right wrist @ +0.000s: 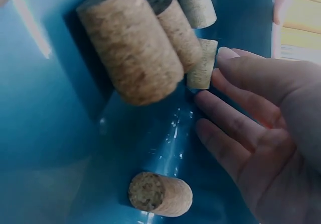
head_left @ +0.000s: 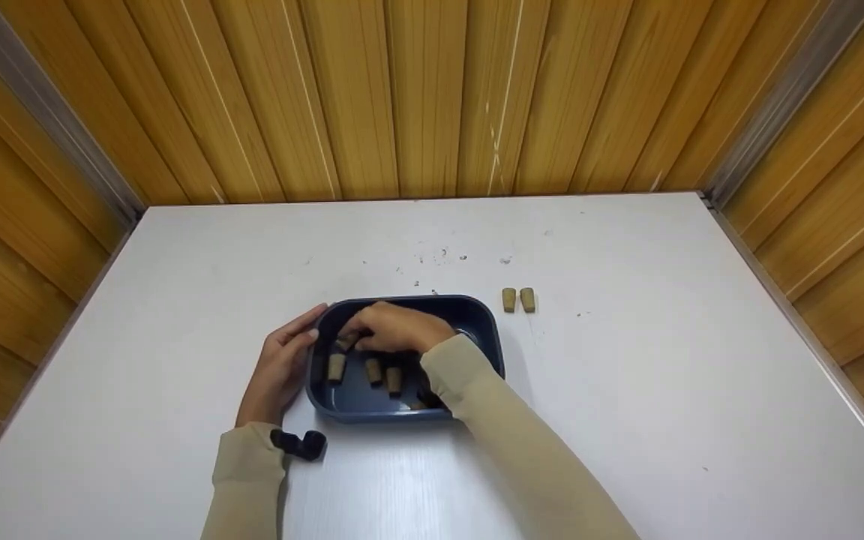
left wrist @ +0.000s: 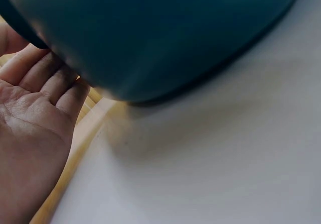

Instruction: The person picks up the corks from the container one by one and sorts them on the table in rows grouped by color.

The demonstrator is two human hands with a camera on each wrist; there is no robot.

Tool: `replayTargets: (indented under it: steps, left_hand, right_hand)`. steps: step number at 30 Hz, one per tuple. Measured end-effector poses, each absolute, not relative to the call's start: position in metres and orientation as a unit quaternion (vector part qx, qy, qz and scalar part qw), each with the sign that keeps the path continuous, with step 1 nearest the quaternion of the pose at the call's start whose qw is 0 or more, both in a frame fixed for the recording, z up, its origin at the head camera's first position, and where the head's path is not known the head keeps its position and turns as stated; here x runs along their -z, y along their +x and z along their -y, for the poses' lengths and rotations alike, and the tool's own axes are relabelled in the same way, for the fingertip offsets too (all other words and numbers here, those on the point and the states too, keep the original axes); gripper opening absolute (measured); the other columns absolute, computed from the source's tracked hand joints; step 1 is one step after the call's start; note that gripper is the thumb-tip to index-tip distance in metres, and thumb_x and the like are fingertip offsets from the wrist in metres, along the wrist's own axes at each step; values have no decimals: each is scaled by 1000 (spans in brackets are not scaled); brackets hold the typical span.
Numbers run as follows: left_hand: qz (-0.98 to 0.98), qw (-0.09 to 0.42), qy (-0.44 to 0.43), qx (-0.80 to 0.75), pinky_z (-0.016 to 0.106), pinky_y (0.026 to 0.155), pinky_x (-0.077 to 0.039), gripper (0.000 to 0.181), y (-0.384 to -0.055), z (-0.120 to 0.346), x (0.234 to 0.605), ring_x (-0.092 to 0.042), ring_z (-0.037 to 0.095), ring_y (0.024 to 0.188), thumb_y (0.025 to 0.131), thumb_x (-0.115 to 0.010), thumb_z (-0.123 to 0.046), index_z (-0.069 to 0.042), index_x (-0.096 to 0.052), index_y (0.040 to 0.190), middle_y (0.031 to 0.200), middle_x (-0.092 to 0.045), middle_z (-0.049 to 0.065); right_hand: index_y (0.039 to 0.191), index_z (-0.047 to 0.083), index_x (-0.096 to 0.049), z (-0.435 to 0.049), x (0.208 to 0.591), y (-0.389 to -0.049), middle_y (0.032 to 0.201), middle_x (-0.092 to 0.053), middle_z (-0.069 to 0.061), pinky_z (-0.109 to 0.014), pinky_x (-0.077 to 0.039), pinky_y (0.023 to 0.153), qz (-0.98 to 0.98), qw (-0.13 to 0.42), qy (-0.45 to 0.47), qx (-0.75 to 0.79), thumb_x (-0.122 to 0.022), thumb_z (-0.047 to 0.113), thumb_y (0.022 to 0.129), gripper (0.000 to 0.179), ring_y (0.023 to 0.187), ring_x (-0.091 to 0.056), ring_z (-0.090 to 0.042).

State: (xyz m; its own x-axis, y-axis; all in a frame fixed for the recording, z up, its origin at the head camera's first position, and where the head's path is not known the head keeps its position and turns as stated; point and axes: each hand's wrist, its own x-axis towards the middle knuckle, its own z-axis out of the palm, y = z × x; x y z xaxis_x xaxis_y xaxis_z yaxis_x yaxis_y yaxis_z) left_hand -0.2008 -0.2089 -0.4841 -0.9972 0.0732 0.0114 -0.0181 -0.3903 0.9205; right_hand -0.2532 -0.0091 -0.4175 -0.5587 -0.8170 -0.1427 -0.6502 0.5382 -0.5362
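Note:
A dark blue rectangular tray [head_left: 402, 415] has several tapered cork stoppers lying in it. At its left end my left hand [head_left: 280, 367] holds the wall, thumb at the rim; in the left wrist view the fingers [left wrist: 45, 76] lie against the outside. Inside the tray, at the far left, my right hand [head_left: 400, 328] pinches a cork stopper [right wrist: 203, 66] at its fingertips. Beside that one lie other stoppers, including a light one [head_left: 337, 369] and a pair to its right [head_left: 394, 381]. The right forearm hides part of the tray's right side.
Two more stoppers [head_left: 518, 300] stand side by side on the white table [head_left: 627, 375], beyond the tray's right corner. Dark crumbs [head_left: 443, 253] are scattered behind the tray. Wood-look panels [head_left: 424, 97] wall in the table's back and sides.

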Motion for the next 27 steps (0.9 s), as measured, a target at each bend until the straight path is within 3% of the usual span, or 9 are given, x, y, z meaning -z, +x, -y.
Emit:
replayTargets:
  steps: [5,11,18,27]
  left_hand:
    - [-552,29,24,-833,20,105,-43,47,-201,208,484,-56,7,123,93,-49,5,11,-40,139,125,-65,-1]
    - [-558,28,22,-829,20,105,-43,47,-201,209,485,-56,7,123,93,-49,5,11,-41,139,128,-63,1]
    - [-562,26,17,-826,21,105,-44,47,-200,209,485,-56,7,123,93,-50,4,10,-42,138,130,-62,2]
    - [-548,27,34,-835,21,105,-43,47,-199,208,483,-57,6,122,93,-48,5,12,-39,139,124,-65,-2]
  right_hand:
    - [117,13,-70,9,417,-254,112,-70,1,-20,-51,90,-854,183,-441,208,-59,4,93,28,95,-60,-6]
    - [116,11,-71,11,416,-254,116,-67,-3,-23,-49,96,-861,165,-448,177,-59,5,93,27,106,-60,-12]
    - [112,8,-72,14,419,-251,111,-71,-3,-20,-51,92,-864,159,-442,184,-57,2,92,25,98,-63,-10]
    - [109,8,-71,12,420,-251,106,-71,-3,-20,-53,86,-867,161,-427,197,-63,15,93,20,93,-64,-10]
